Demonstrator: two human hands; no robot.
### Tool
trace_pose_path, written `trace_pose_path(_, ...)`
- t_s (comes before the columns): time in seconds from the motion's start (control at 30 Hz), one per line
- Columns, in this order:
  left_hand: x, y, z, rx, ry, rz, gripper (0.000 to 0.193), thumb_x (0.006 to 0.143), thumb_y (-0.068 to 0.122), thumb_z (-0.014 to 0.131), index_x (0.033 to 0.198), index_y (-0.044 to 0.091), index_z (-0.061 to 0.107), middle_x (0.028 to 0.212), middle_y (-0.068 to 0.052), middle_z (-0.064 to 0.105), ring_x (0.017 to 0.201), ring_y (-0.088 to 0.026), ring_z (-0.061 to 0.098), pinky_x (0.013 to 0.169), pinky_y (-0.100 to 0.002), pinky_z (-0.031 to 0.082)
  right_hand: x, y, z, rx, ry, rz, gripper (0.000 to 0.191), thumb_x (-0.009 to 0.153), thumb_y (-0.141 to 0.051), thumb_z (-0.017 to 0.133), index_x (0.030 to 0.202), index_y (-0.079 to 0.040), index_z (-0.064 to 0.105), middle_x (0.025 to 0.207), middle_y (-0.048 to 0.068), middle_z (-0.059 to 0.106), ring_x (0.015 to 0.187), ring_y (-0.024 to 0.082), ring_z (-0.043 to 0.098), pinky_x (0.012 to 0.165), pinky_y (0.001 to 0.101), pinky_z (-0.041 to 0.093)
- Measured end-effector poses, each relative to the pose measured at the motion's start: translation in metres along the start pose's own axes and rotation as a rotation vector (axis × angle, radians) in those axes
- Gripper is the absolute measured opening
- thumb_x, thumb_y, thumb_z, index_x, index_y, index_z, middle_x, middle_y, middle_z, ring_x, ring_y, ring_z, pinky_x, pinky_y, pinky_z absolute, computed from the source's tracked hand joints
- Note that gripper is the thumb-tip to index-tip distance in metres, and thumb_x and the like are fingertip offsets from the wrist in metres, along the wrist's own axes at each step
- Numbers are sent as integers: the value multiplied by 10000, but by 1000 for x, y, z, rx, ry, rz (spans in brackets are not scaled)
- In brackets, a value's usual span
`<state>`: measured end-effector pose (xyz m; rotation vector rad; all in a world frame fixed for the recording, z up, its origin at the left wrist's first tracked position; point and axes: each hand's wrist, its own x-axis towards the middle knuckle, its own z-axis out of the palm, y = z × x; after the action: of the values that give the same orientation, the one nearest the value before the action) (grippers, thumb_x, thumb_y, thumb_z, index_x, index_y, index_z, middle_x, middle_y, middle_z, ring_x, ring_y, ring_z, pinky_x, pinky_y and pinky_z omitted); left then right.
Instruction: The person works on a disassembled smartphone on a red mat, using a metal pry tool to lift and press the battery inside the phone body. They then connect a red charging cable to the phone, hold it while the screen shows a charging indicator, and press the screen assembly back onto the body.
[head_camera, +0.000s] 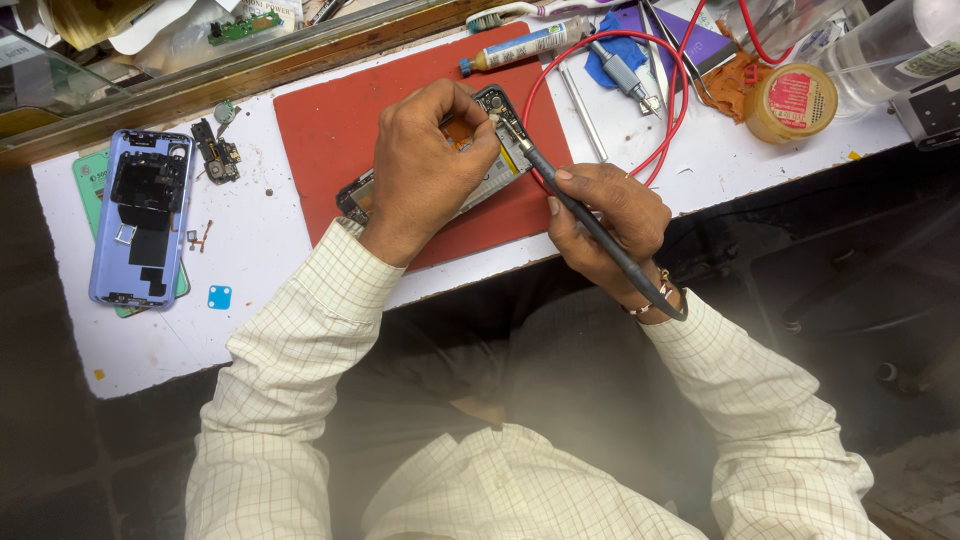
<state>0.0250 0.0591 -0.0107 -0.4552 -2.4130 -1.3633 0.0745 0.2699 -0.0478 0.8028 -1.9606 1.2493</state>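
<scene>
An opened phone (497, 165) with its back removed lies on a red mat (330, 130). My left hand (425, 165) rests over its middle and pins it down, fingertips near its upper end. My right hand (605, 225) grips a slim dark soldering iron (580, 215) like a pen. The iron's tip touches the phone's upper end, right by my left fingertips. Most of the phone's middle is hidden under my left hand.
A lilac phone back cover (140, 215) lies at the left over a green card, small loose parts (215, 155) beside it. Behind the mat are a glue tube (525, 45), red wire (670, 90), tweezers (582, 100), a round yellow tin (792, 100) and a blue cloth.
</scene>
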Motion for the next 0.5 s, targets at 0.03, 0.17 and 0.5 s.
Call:
trace_pose_path(0.03,0,0,0,-2,0,1,108,873,67,765,835,51,665,784,-56,744,725,-156,741,705,-320,620,0,0,0,-1,0,-1,283,901,62,734,1170,3,667,956,145,743,703,141,666,608,258,515)
trace_pose_path(0.17,-1,0,0,-8,-3,-2,111,875,71,765,839,51,663,791,-55,743,729,-155,741,705,-318,621,0,1,1,-6,3,-3,277,896,63,734,1159,4,669,949,146,746,688,139,656,593,257,502)
trace_pose_path(0.5,0,-1,1,-5,-5,-4,92,870,61,757,836,54,672,785,-56,739,728,-155,740,700,-315,630,0,1,0,-6,-15,-5,272,917,51,723,1177,1,660,976,153,743,772,171,718,616,248,553)
